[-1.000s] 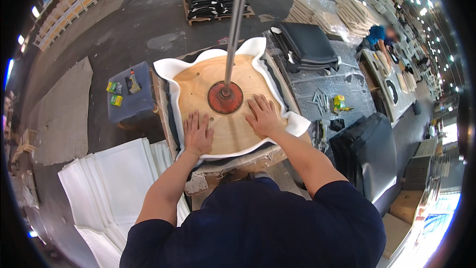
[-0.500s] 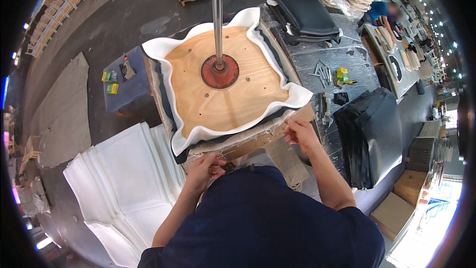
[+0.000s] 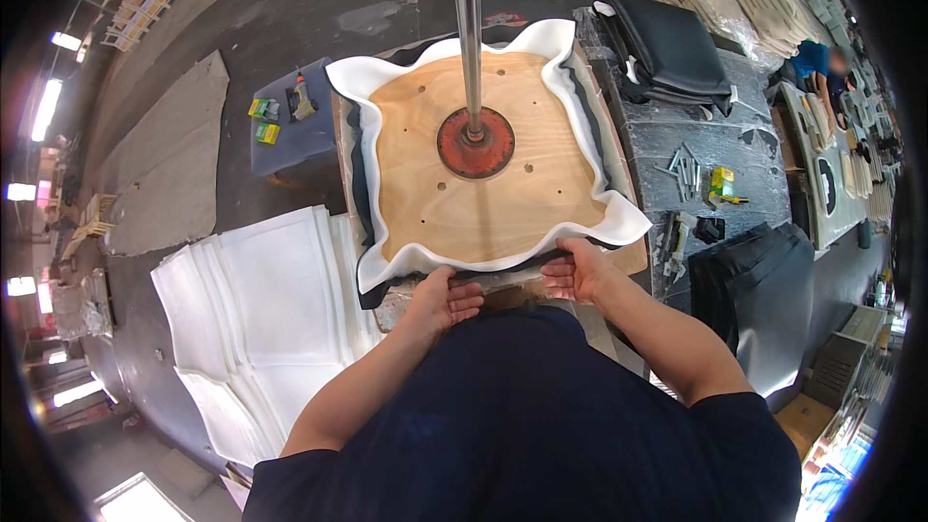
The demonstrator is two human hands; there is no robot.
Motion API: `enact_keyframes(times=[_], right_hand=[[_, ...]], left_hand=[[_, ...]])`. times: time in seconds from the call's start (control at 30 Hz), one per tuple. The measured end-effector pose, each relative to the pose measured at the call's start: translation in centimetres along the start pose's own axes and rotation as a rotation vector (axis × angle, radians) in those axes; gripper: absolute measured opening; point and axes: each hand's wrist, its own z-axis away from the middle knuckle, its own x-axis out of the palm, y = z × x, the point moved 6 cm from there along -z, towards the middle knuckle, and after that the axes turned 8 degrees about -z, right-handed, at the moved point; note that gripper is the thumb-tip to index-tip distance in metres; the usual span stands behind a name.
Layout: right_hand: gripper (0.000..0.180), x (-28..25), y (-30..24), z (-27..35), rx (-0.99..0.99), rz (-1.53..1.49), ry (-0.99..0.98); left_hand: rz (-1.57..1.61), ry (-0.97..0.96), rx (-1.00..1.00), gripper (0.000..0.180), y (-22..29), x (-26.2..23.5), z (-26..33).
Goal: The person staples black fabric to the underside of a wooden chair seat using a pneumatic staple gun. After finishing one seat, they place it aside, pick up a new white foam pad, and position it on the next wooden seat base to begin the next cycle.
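A square wooden board (image 3: 406,203) lies on white foam (image 3: 628,222) whose wavy edges stand up all around it. A black cover (image 3: 363,174) shows outside the foam. A red round plate (image 3: 498,157) on a metal rod (image 3: 468,29) rests on the middle of the board. My left hand (image 3: 445,302) is at the near edge, left of centre, its thumb on the black cover's rim and its fingers below. My right hand (image 3: 580,274) grips the same rim farther right, thumb on top. The fingers of both hands point toward each other.
White foam sheets (image 3: 280,280) are stacked at the left. Behind them a grey-blue surface (image 3: 290,145) bears a tool and small boxes. At the right are metal tools (image 3: 677,242), a yellow-green box (image 3: 721,184) and black covers (image 3: 754,280). A co-worker (image 3: 812,63) bends over a far table.
Both hands have moved up to the near rim and closer together; the right went left. A small dark thing near my left hand no longer shows. The view has shifted.
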Motion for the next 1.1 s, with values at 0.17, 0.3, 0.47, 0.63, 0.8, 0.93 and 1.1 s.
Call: enact_keyframes(times=[0.17, 0.3, 0.47, 0.63, 0.8, 0.93, 1.1], right_hand=[[0.081, 1.4, -0.4, -0.3, 0.081, 0.177, -0.029], [0.087, 1.3, -1.0, -0.5, 0.076, 0.268, -0.033], [0.075, 1.6, -1.6, -0.6, 0.009, 0.320, -0.070], [0.068, 0.9, -1.0, -0.1, -0.269, 0.300, -0.126], [0.065, 0.4, -0.2, 0.5, -0.553, 0.330, -0.161], [0.069, 0.6, -0.4, 1.1, -0.669, 0.355, -0.158], [0.058, -0.8, -0.7, 2.6, -0.598, 0.476, -0.272]], left_hand=[[-0.060, 0.037, -0.102, 0.062, 0.1, 1.0, -1.3], [-0.134, 0.017, -0.131, 0.069, 0.5, 1.7, -1.9], [-0.127, -0.085, -0.046, 0.070, 0.6, 2.1, -2.1], [-0.230, -0.003, 0.248, 0.070, -0.5, 1.5, -1.5], [-0.280, 0.022, 0.354, 0.072, -0.7, 0.9, -1.3], [-0.285, -0.055, 0.437, 0.072, -0.6, 1.1, -1.7], [-0.240, -0.080, 0.411, 0.068, -0.4, 1.6, -1.9]])
